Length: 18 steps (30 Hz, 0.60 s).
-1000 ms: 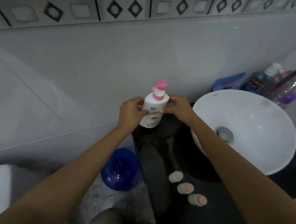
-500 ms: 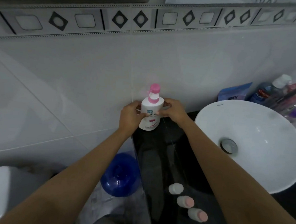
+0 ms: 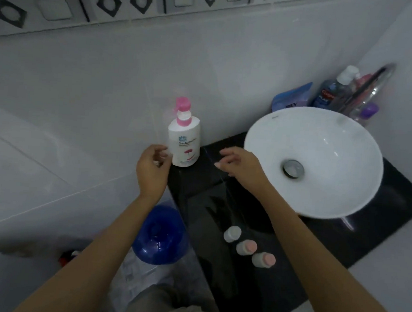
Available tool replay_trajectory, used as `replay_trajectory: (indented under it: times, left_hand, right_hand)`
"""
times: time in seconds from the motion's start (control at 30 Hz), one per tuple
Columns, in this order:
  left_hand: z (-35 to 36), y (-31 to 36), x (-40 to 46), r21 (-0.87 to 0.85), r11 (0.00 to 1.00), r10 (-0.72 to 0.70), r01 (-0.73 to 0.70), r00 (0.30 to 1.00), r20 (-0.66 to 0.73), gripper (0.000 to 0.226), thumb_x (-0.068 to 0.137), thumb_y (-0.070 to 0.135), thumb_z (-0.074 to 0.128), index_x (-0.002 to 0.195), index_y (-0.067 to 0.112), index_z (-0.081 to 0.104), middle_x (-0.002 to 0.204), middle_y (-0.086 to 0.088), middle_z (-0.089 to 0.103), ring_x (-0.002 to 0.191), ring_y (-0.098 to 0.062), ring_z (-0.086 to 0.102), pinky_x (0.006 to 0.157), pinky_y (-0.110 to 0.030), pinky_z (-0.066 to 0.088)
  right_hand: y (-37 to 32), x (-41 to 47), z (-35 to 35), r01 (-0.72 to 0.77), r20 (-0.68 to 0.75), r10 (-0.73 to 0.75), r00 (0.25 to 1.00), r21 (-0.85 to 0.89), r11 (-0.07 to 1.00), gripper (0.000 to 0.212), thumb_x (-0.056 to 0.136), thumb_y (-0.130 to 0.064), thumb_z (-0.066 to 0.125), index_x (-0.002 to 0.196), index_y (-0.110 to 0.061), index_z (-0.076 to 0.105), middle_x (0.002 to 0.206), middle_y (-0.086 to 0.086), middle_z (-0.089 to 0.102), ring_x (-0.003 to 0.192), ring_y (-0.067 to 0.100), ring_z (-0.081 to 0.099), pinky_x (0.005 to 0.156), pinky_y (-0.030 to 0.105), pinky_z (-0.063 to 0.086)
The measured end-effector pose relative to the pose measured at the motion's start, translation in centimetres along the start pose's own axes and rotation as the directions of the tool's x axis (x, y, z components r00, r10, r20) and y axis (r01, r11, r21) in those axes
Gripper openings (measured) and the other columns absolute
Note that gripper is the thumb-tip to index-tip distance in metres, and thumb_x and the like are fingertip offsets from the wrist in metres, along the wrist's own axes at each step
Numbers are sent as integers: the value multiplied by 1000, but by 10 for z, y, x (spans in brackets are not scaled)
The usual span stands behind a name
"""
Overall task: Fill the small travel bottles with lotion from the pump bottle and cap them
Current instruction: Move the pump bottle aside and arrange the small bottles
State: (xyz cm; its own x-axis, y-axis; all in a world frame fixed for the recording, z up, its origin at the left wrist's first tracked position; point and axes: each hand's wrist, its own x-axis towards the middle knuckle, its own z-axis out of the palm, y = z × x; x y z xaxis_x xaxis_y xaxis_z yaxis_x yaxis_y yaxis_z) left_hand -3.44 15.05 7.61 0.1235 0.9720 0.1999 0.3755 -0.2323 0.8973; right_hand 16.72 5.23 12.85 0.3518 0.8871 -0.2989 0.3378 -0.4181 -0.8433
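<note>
A white pump bottle (image 3: 184,142) with a pink pump head stands upright at the back left corner of the black counter (image 3: 221,205), against the wall. My left hand (image 3: 152,169) hovers just left of it with fingers loosely curled, holding nothing. My right hand (image 3: 238,163) is a short way right of the bottle, fingers relaxed, over the counter. Three small travel bottles stand in a diagonal row near the counter's front: one with a white top (image 3: 232,233), two with pink tops (image 3: 247,247) (image 3: 264,259).
A white bowl sink (image 3: 323,139) fills the counter's right side. Behind it stand a blue mouthwash bottle (image 3: 331,94), a blue pouch (image 3: 292,96) and other toiletries. A large blue-capped water jug (image 3: 160,235) sits on the floor left of the counter.
Both hands held the pump bottle earlier. They have let go and drawn back a little to either side; the bottle stays standing by the wall.
</note>
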Motion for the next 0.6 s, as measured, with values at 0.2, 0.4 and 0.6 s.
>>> replay_trajectory:
  times: [0.2,0.4,0.6]
  left_hand:
    - [20,12,-66,-105,993,100,-47,809,579,34,71,27,81,101,23,67,94,4,67,85,-2,62,76,-12,49]
    - [49,7,-99,15,960,112,-278,434,894,70,57,31,89,119,26,58,100,9,54,83,-8,57,75,-24,50]
    - [61,10,-110,38,937,102,-348,375,921,46,61,16,86,101,21,65,99,1,57,79,-13,59,75,-33,55]
  right_hand:
    - [59,-123,0,-94,-279,95,955,20,995,27,73,-28,78,95,-16,69,78,3,69,71,12,62,66,11,48]
    - [104,-160,17,-198,-226,106,968,-440,876,59,65,-53,75,112,-21,61,101,-2,66,93,16,58,83,32,43]
    - [108,-153,35,-179,-200,56,978,-670,721,39,72,-49,69,96,-20,60,99,-1,66,96,19,50,75,32,26]
